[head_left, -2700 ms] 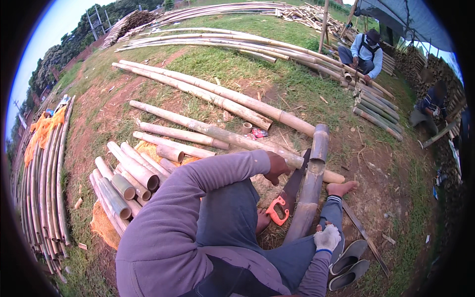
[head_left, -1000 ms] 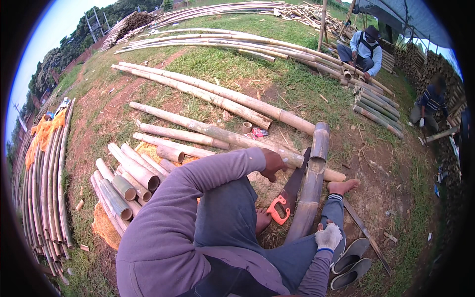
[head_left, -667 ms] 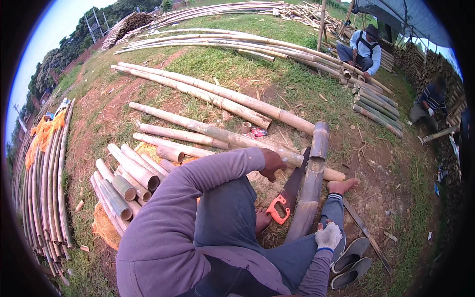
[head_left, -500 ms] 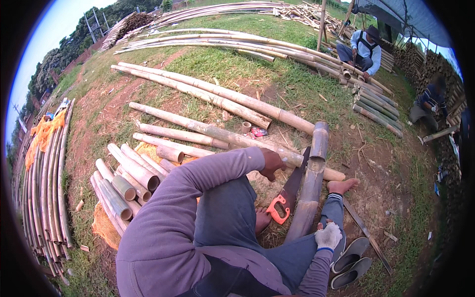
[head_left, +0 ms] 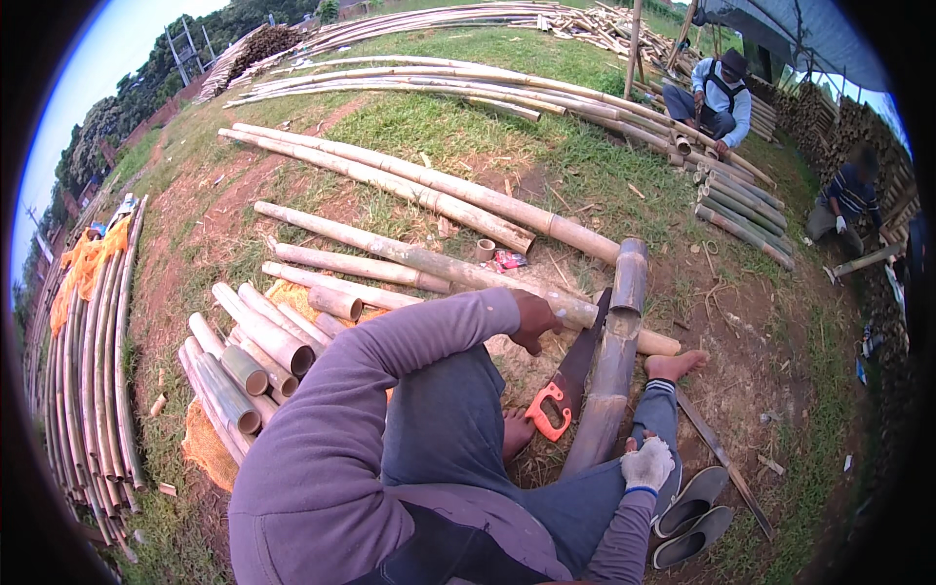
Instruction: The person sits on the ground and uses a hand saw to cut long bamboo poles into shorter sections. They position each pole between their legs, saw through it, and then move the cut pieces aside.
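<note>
One orange-handled metal handsaw (head_left: 569, 382), two grey slip-on sandals (head_left: 702, 487). Blade (head_left: 587, 351) dark, tapered. Left hand (head_left: 534, 325): grip slack, unclosed; right white-gloved hand (head_left: 647, 463): grip indiscernible.

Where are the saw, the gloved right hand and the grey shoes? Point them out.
Saw (head_left: 578, 371), head view: on the dark blade.
Gloved right hand (head_left: 647, 465), head view: on the back of the glove.
Grey shoes (head_left: 706, 484), head view: on the toe of the farther one.

Bamboo poles (head_left: 487, 202) on grassy ground (head_left: 439, 136)
</note>
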{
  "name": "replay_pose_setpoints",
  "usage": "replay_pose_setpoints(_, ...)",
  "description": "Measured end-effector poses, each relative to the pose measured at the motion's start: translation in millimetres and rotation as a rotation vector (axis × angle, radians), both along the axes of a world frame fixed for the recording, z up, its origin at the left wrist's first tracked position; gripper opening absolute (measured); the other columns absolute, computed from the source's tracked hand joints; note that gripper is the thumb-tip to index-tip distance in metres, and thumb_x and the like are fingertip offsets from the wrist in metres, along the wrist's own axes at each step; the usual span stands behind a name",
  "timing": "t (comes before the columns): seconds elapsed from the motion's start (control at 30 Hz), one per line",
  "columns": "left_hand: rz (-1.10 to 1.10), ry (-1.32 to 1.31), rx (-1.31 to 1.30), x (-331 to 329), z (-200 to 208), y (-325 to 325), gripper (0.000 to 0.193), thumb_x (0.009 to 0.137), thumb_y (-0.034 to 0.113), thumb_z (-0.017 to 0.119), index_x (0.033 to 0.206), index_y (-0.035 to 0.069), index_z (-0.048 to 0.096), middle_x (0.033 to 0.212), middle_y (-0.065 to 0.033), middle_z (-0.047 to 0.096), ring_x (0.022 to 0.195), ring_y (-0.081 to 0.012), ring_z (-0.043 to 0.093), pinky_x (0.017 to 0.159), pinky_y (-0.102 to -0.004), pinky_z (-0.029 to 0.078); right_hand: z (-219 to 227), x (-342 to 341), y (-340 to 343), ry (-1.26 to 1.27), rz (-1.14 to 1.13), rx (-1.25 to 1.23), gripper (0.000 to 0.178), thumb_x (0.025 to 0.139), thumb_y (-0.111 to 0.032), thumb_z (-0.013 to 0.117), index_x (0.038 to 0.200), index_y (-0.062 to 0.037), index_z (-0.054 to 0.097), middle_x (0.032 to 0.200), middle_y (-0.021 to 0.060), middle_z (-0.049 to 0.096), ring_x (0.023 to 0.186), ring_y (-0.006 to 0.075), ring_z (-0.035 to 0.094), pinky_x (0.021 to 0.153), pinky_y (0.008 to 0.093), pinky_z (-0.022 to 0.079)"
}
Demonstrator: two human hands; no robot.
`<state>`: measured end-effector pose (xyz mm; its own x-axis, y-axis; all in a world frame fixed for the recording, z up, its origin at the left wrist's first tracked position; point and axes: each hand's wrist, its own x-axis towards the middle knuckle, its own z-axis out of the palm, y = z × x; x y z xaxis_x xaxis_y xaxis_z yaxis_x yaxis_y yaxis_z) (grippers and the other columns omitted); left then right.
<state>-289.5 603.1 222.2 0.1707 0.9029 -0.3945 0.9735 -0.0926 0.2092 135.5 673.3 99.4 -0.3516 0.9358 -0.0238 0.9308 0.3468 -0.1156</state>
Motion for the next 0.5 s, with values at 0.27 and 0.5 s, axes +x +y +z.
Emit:
replay_pose_setpoints(0.27,0.012,0.007,-0.011,2.9,6.5,-1.9,0.076,0.081,0.046,0.085,0.148,0.016,0.064,0.123,-0.0206,0.076,0.119,-0.0413,0.071,0.103,-0.0514,0.056,-0.9,0.2,0.3,0.001,0.003,0.014,0.046,0.09,-0.041,0.077,0.129,-0.0157,0.076,0.114,0.0154,0.078,0.106,0.0361,0.075,0.094,0.0519,0.054)
replay_pose_setpoints(0.5,0.006,0.014,-0.009,0.9,2.0,-0.8,0.076,0.082,0.047,0.085,0.148,0.016,0.063,0.121,-0.0202,0.076,0.117,-0.0413,0.072,0.102,-0.0519,0.056,-2.9,1.0,0.7,-0.005,0.013,0.023,0.046,0.09,-0.041,0.077,0.129,-0.0162,0.075,0.113,0.0149,0.078,0.107,0.0359,0.074,0.094,0.0523,0.054)
